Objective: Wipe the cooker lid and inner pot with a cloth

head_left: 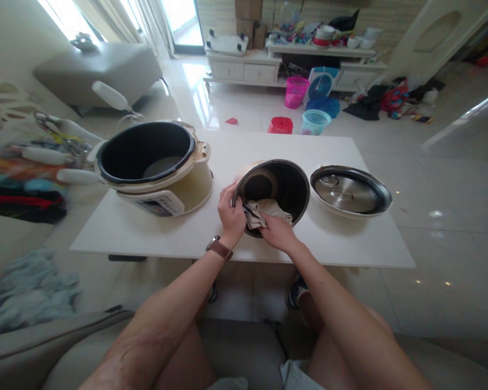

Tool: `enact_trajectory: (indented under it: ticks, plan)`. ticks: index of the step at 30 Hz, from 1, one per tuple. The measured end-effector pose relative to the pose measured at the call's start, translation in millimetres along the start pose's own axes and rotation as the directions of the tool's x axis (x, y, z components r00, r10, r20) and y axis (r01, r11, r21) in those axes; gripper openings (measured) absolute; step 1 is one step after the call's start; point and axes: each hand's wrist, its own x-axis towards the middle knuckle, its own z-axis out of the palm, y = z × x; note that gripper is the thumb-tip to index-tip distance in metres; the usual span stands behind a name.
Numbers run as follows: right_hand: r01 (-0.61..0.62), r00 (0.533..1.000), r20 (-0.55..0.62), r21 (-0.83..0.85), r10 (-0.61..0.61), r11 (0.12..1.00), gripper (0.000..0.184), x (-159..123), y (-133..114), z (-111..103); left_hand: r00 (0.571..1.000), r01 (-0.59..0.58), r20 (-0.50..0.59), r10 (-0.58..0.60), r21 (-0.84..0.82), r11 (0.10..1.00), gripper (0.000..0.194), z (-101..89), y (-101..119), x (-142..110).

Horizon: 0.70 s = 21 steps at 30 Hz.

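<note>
A dark inner pot (pixel 295 187) is tilted on its side above the white table, its mouth facing me. My left hand (pixel 231 213) is closed on the pot's left rim, with a brown-strapped watch on the wrist. My right hand (pixel 277 232) reaches into the mouth, its fingers closed on a folded beige cloth (pixel 270 208) against the lower inside wall. Left of the pot stands the rice cooker body (pixel 166 189), open at the top, with a control panel on its front. On the right lies the cooker lid (pixel 344 195), its metal inner side up.
The white table (pixel 195 233) carries the cooker parts, its near edge just before my knees. Beyond it on the floor are a red stool (pixel 280 125), a pink basket (pixel 296 91) and a light blue basket (pixel 315 122). A cluttered white cabinet (pixel 244 70) stands behind.
</note>
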Motion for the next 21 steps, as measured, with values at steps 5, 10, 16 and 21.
enact_trajectory:
  ticks: [5,10,16,21]
  plan:
    - [0.051,0.999,0.011,-0.018,-0.050,0.999,0.050,-3.9,-5.7,-3.2,0.992,0.085,-0.092,-0.083,0.019,0.996,0.042,1.4,-4.1,1.1]
    - [0.090,0.996,0.011,-0.091,-0.089,0.992,0.048,-4.7,-2.6,-5.0,0.996,0.079,-0.049,-0.074,0.106,0.991,0.050,-12.8,-5.3,24.7]
    - [0.141,0.990,0.014,-0.158,-0.141,0.977,0.041,-4.3,1.0,-1.8,0.993,-0.042,0.113,0.027,0.135,0.990,0.057,-30.0,-1.6,44.3]
    - [0.157,0.987,0.011,-0.182,-0.158,0.971,0.041,-5.1,0.2,-2.4,0.989,-0.044,0.146,0.030,0.093,0.995,0.056,-30.8,-2.3,44.6]
